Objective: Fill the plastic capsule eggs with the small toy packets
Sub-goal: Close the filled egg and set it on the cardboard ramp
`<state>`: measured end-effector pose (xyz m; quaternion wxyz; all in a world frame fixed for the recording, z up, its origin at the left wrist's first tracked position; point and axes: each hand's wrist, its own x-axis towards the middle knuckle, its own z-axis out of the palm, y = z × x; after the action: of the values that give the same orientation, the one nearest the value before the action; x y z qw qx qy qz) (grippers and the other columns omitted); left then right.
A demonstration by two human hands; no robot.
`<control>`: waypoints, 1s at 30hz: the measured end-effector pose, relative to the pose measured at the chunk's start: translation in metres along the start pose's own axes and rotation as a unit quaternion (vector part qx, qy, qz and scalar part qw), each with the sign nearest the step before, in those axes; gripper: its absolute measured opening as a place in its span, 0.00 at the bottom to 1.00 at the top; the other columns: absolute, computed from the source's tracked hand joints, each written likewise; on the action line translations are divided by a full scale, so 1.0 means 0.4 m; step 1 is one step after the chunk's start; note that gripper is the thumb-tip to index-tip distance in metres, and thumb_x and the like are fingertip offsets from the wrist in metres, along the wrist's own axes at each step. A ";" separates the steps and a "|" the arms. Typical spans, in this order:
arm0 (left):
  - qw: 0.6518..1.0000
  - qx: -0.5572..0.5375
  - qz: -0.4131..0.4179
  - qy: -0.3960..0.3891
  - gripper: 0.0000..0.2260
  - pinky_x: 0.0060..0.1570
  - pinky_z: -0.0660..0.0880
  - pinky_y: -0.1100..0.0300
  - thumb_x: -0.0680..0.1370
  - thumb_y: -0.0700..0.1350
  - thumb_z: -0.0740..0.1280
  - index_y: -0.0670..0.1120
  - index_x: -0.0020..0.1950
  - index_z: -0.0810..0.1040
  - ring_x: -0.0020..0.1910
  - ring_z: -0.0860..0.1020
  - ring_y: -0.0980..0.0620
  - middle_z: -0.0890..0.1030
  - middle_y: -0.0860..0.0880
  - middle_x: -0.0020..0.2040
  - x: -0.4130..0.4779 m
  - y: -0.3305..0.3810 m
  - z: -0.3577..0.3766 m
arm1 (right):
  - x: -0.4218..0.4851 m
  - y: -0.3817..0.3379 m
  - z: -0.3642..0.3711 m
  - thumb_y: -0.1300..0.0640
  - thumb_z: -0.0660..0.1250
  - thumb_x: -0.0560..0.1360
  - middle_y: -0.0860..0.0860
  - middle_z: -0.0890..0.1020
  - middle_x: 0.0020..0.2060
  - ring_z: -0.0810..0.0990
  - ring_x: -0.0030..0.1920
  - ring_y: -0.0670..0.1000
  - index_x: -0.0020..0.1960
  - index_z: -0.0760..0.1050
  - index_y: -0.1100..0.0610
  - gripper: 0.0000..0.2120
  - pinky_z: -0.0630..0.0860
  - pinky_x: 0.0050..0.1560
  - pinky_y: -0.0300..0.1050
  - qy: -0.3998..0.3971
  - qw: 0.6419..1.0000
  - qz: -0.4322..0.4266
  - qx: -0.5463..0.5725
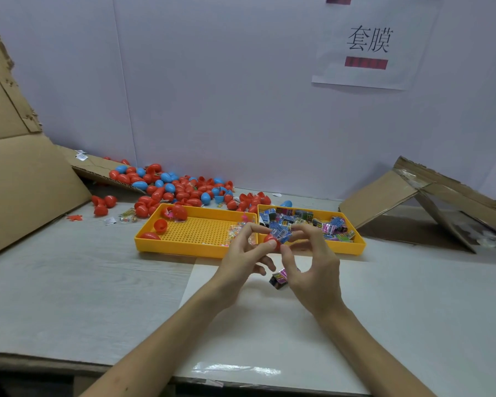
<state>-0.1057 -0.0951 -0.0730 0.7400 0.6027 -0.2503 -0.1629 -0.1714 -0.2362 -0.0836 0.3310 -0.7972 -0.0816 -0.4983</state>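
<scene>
Nearest, on a white sheet (398, 310) laid over the table (69, 282), one loose packet (279, 277) is seen lying just under the hands. Above it a red egg half (270, 242) is pinched at the fingertips of the left hand (239, 259), with the other fingers spread. A blue packet (283, 236) is pinched by the thumb and forefinger of the right hand (315, 267) and pressed to the egg's mouth. Whether the packet is already seated cannot be told. Risks are judged as follows. The folded packet may spring back out if released before a second half is fitted. A corner left proud of the rim may be caught in the seam and stop the closure. The smooth shell, held only at the fingertips, may be squeezed out and dropped towards the trays. Behind the hands two yellow trays are counted. The left tray (195, 249) is seen to hold about four red egg pieces and a few clear toy bags (238, 229). The right tray (359, 245) is heaped with packets (307, 222), too many to be counted. Farther back an egg pile (178, 190) is spread along the wall: several dozen, mostly red, roughly a dozen blue. Two cardboard pieces are noted, one at the left (26, 181) and one at the right (384, 196), and one paper sign (370, 44) is fixed to the wall.
</scene>
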 end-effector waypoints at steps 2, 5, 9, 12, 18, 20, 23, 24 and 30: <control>1.000 0.026 0.015 0.002 0.09 0.36 0.77 0.61 0.80 0.46 0.71 0.51 0.58 0.74 0.36 0.82 0.52 0.86 0.51 0.42 -0.002 0.001 0.000 | 0.003 0.008 -0.003 0.57 0.67 0.78 0.43 0.79 0.42 0.80 0.42 0.42 0.62 0.74 0.51 0.13 0.78 0.41 0.36 0.004 1.000 0.014 -0.018; 0.998 0.055 0.031 -0.015 0.09 0.37 0.77 0.61 0.80 0.46 0.70 0.51 0.58 0.73 0.34 0.81 0.54 0.87 0.51 0.45 -0.005 0.002 0.002 | 0.010 0.021 -0.010 0.57 0.64 0.80 0.41 0.78 0.40 0.78 0.38 0.43 0.64 0.76 0.52 0.13 0.71 0.35 0.29 -0.002 0.999 0.032 -0.023; 0.995 0.088 0.047 -0.016 0.08 0.37 0.77 0.62 0.80 0.46 0.70 0.52 0.58 0.74 0.34 0.81 0.54 0.87 0.51 0.45 -0.006 0.003 0.002 | 0.020 0.022 -0.014 0.57 0.65 0.80 0.46 0.77 0.47 0.77 0.45 0.43 0.59 0.80 0.55 0.10 0.70 0.41 0.28 -0.035 0.999 0.035 -0.016; 0.993 0.104 0.055 -0.012 0.08 0.35 0.76 0.62 0.80 0.45 0.70 0.53 0.58 0.75 0.33 0.80 0.55 0.87 0.53 0.43 -0.008 0.004 0.004 | 0.027 0.017 -0.015 0.57 0.66 0.79 0.48 0.77 0.50 0.78 0.49 0.44 0.52 0.81 0.56 0.05 0.73 0.42 0.32 -0.040 0.998 0.053 0.014; 0.991 0.118 0.060 -0.002 0.08 0.34 0.75 0.63 0.81 0.46 0.69 0.54 0.59 0.75 0.33 0.80 0.56 0.87 0.50 0.46 -0.009 0.009 0.007 | 0.030 0.018 -0.023 0.64 0.71 0.77 0.48 0.80 0.45 0.81 0.46 0.50 0.46 0.80 0.56 0.04 0.80 0.41 0.47 -0.034 0.990 0.119 0.068; 0.991 0.122 0.062 -0.001 0.08 0.34 0.75 0.63 0.81 0.46 0.69 0.54 0.59 0.75 0.33 0.80 0.56 0.87 0.50 0.47 -0.010 0.008 0.006 | 0.031 0.016 -0.022 0.65 0.71 0.77 0.48 0.81 0.44 0.81 0.45 0.49 0.46 0.80 0.55 0.05 0.80 0.41 0.45 -0.042 0.986 0.137 0.086; 0.990 0.127 0.065 -0.003 0.09 0.34 0.75 0.63 0.81 0.46 0.69 0.55 0.60 0.75 0.34 0.80 0.55 0.87 0.51 0.46 -0.010 0.006 0.006 | 0.034 0.014 -0.024 0.66 0.71 0.77 0.44 0.82 0.41 0.83 0.43 0.46 0.45 0.80 0.52 0.09 0.79 0.39 0.38 -0.045 0.973 0.180 0.140; 0.989 0.129 0.066 -0.002 0.09 0.34 0.75 0.63 0.81 0.46 0.69 0.55 0.60 0.75 0.34 0.80 0.55 0.87 0.51 0.46 -0.009 0.005 0.005 | 0.036 0.015 -0.025 0.65 0.70 0.77 0.43 0.83 0.41 0.83 0.42 0.45 0.45 0.80 0.51 0.10 0.79 0.38 0.37 -0.048 0.967 0.194 0.158; 0.988 0.133 0.084 0.006 0.09 0.31 0.73 0.68 0.81 0.42 0.69 0.52 0.59 0.76 0.33 0.81 0.58 0.87 0.47 0.46 -0.010 0.006 0.007 | 0.039 0.032 -0.033 0.66 0.73 0.75 0.49 0.84 0.40 0.82 0.40 0.47 0.48 0.81 0.55 0.07 0.75 0.35 0.39 -0.046 0.931 0.260 0.251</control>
<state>-0.1106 -0.0947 -0.0710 0.6659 0.6735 -0.3147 -0.0620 -0.1677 -0.2573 -0.0722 0.6341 -0.7036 -0.0089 -0.3205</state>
